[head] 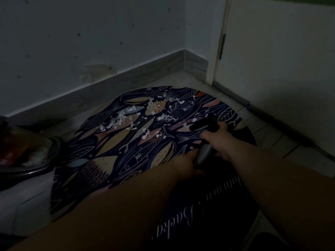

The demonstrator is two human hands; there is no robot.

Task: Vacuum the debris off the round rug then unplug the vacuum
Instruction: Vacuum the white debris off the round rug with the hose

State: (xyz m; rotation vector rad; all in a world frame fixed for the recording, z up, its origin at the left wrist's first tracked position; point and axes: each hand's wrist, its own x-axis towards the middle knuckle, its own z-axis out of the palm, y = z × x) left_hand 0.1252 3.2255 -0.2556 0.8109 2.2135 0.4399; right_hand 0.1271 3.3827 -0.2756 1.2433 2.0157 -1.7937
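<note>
On round rug point(108, 169), debris point(117, 121) lies at 10 o'clock from hands. Nozzle point(201, 126) long axis points 9 o'clock, just short of debris. Right hand point(219, 134) grips nozzle and is nearer; left hand point(186, 163) holds hose point(204, 153) behind.

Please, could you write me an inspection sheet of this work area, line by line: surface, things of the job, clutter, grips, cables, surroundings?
Surface: round rug with fish pattern, flat on tiled floor.
Job's things: white debris scattered over the rug's far half; vacuum body partly in view at the left edge; black nozzle low over the rug, right of the debris; ribbed hose behind it.
Clutter: dark cloth with pale lettering, near side.
Grips: right hand grips the nozzle; left hand holds the hose.
Cables: nothing seen.
Surroundings: dim light; marked wall, baseboard, door at right.
</note>
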